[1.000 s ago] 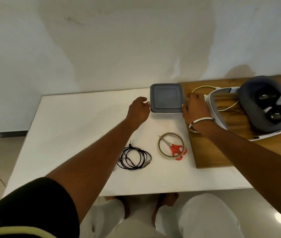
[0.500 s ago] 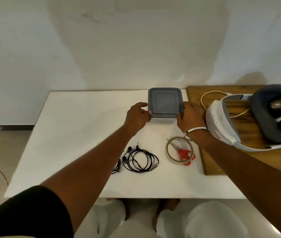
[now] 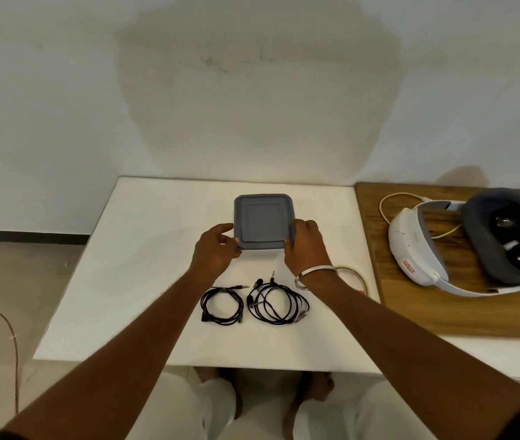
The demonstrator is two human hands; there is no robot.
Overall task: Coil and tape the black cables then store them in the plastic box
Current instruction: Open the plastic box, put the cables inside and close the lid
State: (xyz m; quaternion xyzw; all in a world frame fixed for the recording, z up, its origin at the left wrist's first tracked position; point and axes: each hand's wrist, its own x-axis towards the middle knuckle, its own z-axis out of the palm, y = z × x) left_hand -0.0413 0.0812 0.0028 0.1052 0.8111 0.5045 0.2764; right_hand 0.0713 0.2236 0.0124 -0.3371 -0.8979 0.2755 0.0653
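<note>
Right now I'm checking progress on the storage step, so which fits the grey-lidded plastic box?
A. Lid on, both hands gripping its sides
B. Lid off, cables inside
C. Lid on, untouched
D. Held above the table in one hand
A: the grey lid sits on the plastic box, with the left hand and right hand gripping opposite sides, while both black cables lie on the table.

A grey box lid is sitting on the white table; two black cables are lying below; the white-and-grey headset is resting on brown wood-grain board at right.
</note>
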